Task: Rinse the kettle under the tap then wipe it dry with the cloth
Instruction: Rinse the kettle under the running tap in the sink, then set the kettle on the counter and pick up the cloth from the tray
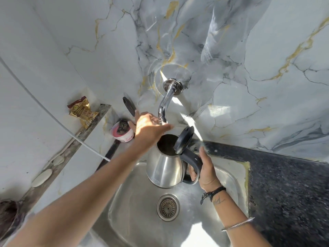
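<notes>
A steel kettle (164, 168) with its black lid (184, 139) flipped up hangs over the steel sink (131, 216), its mouth just under the tap. My right hand (204, 171) grips the kettle's black handle. My left hand (149, 129) reaches over the kettle's mouth and rests on the end of the chrome tap spout (164, 106), fingers spread flat toward the right. I see no water running. No cloth is in view.
A pink tub (122, 133) with a dark scrubber stands left of the tap, beside a black handle (129, 106) leaning on the wall. A gold snack packet (81, 111) lies on the left ledge. A white cable (53, 118) crosses there. Dark granite counter (284, 184) lies at right.
</notes>
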`<state>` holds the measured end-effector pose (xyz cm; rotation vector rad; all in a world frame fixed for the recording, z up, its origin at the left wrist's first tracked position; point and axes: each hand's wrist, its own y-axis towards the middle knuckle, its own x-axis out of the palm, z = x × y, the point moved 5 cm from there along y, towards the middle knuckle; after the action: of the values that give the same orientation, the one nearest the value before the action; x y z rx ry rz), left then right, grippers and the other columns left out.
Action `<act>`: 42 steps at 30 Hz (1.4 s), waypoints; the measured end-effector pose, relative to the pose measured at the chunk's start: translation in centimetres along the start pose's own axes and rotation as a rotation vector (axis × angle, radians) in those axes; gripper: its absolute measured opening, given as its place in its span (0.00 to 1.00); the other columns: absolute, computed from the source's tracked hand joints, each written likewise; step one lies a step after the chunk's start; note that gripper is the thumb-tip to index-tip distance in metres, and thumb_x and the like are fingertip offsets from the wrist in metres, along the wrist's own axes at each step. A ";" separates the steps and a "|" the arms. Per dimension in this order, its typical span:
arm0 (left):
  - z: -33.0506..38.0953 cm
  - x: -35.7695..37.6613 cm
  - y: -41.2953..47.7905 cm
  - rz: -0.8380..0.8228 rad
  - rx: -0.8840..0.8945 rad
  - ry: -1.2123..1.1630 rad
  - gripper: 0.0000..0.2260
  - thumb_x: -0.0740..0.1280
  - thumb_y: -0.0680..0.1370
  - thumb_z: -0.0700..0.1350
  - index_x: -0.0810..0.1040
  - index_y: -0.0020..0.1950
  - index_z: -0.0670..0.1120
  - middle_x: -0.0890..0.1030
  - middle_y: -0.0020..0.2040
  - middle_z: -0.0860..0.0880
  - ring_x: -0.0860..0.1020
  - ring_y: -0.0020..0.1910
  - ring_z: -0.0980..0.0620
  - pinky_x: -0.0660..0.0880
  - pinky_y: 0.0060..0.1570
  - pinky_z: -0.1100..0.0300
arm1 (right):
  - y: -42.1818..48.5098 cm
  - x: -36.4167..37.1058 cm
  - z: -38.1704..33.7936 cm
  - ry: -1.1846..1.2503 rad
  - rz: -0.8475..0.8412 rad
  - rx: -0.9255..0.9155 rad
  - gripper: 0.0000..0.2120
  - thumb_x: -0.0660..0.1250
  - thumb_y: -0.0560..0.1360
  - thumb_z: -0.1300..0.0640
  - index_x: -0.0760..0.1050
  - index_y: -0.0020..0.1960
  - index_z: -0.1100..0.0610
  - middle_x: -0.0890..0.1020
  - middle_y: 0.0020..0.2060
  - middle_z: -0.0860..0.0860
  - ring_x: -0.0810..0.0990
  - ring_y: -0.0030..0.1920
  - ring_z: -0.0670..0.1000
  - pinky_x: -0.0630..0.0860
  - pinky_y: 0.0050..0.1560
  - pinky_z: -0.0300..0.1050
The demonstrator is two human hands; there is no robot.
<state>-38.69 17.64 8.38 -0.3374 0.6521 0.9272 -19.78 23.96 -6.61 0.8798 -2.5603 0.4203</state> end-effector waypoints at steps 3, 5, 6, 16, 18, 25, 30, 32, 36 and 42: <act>1.8 0.8 -1.0 0.024 0.073 0.196 0.19 0.77 0.68 0.59 0.72 0.37 0.48 0.73 0.48 0.50 0.70 0.63 0.47 0.66 0.60 0.64 | -0.2 0.0 0.0 -0.007 0.008 0.028 0.33 0.61 0.75 0.33 0.80 0.43 0.66 0.76 0.46 0.77 0.74 0.46 0.71 0.67 0.51 0.63; 2.2 0.3 -1.4 -0.057 0.095 0.264 0.21 0.75 0.71 0.59 0.77 0.49 0.43 0.73 0.64 0.44 0.56 0.78 0.45 0.55 0.75 0.53 | -0.6 -0.1 -0.5 -0.011 0.016 0.025 0.33 0.62 0.75 0.33 0.82 0.42 0.65 0.76 0.47 0.76 0.74 0.48 0.68 0.66 0.51 0.62; 2.0 0.0 -1.9 -0.087 0.085 0.295 0.26 0.73 0.73 0.60 0.76 0.59 0.42 0.69 0.72 0.41 0.52 0.80 0.43 0.51 0.78 0.48 | -1.0 -0.3 -0.8 -0.015 0.024 0.024 0.33 0.63 0.74 0.32 0.83 0.43 0.64 0.77 0.47 0.74 0.75 0.49 0.68 0.67 0.52 0.62; 2.7 1.1 -15.8 -0.317 0.875 0.703 0.41 0.51 0.78 0.70 0.40 0.80 0.46 0.41 0.82 0.46 0.36 0.80 0.50 0.29 0.75 0.51 | -7.7 -3.6 -4.4 -0.083 0.076 -0.008 0.44 0.63 0.72 0.26 0.78 0.39 0.72 0.80 0.34 0.71 0.76 0.34 0.60 0.71 0.38 0.49; 2.2 2.2 -16.9 -0.436 0.842 0.778 0.49 0.57 0.74 0.73 0.36 0.79 0.45 0.35 0.80 0.45 0.33 0.78 0.50 0.24 0.71 0.59 | -9.8 -4.7 -5.6 -0.133 0.094 -0.008 0.38 0.63 0.69 0.23 0.77 0.27 0.59 0.76 0.22 0.56 0.71 0.21 0.53 0.67 0.26 0.39; 5.7 5.2 -23.9 -0.446 0.971 0.683 0.55 0.68 0.70 0.68 0.37 0.80 0.43 0.37 0.80 0.44 0.37 0.80 0.48 0.28 0.73 0.60 | -17.7 -9.8 -11.2 -0.191 0.196 -0.071 0.40 0.67 0.62 0.22 0.69 0.22 0.60 0.69 0.14 0.54 0.64 0.13 0.51 0.60 0.19 0.37; 8.5 8.1 -28.9 -0.601 1.005 0.523 0.53 0.68 0.71 0.68 0.41 0.81 0.43 0.38 0.81 0.45 0.38 0.81 0.49 0.32 0.76 0.58 | -24.4 -14.0 -14.6 -0.358 0.287 -0.123 0.41 0.62 0.68 0.24 0.66 0.17 0.58 0.67 0.13 0.55 0.64 0.14 0.52 0.60 0.23 0.45; 9.5 9.8 -31.0 -0.667 0.974 0.409 0.48 0.64 0.75 0.68 0.43 0.81 0.44 0.39 0.81 0.47 0.38 0.80 0.53 0.33 0.76 0.60 | -27.4 -15.9 -14.8 -0.379 0.370 -0.143 0.39 0.61 0.70 0.27 0.66 0.18 0.59 0.68 0.13 0.55 0.65 0.15 0.53 0.62 0.22 0.46; 10.5 14.5 -35.0 -0.820 0.861 0.284 0.33 0.53 0.83 0.61 0.46 0.82 0.47 0.40 0.81 0.52 0.38 0.80 0.57 0.29 0.68 0.73 | -33.4 -18.8 -12.8 -0.453 0.520 -0.192 0.39 0.61 0.73 0.32 0.65 0.24 0.67 0.70 0.17 0.57 0.68 0.19 0.54 0.68 0.25 0.47; 9.4 18.9 -39.8 -0.968 0.908 0.371 0.32 0.50 0.83 0.61 0.48 0.81 0.46 0.41 0.82 0.52 0.37 0.79 0.58 0.37 0.78 0.55 | -39.1 -20.7 -8.3 -0.325 0.714 -0.152 0.37 0.63 0.72 0.36 0.63 0.25 0.69 0.67 0.18 0.57 0.66 0.21 0.52 0.67 0.27 0.44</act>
<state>5.70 11.93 3.04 0.0270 1.0348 -0.3990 22.25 8.39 -3.01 -0.0610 -3.1080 0.2827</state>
